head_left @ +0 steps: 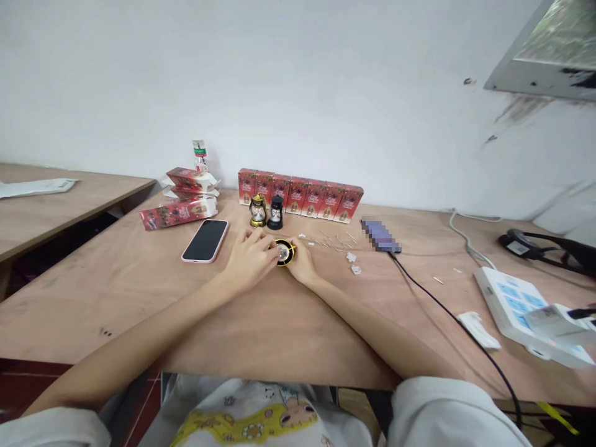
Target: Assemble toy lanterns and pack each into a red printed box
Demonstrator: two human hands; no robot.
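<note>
Between my two hands is a small black-and-gold lantern [285,251], its round underside turned up toward me with a pale centre. My right hand [302,262] grips it from the right side, fingers curled behind it. The bent fingers of my left hand [254,253] press at its left edge and over the pale centre; whatever small piece may be under the fingertips is hidden. Just beyond my left hand stand a gold lantern [257,211] and a black lantern [275,213], both upright.
A row of red boxes [298,195] stands near the wall, with opened boxes [179,211] stacked to the left. A phone [205,241] lies left. Thin sticks [333,241] and small white pieces [351,257] lie right, before a cabled phone [380,236] and a power strip [516,304].
</note>
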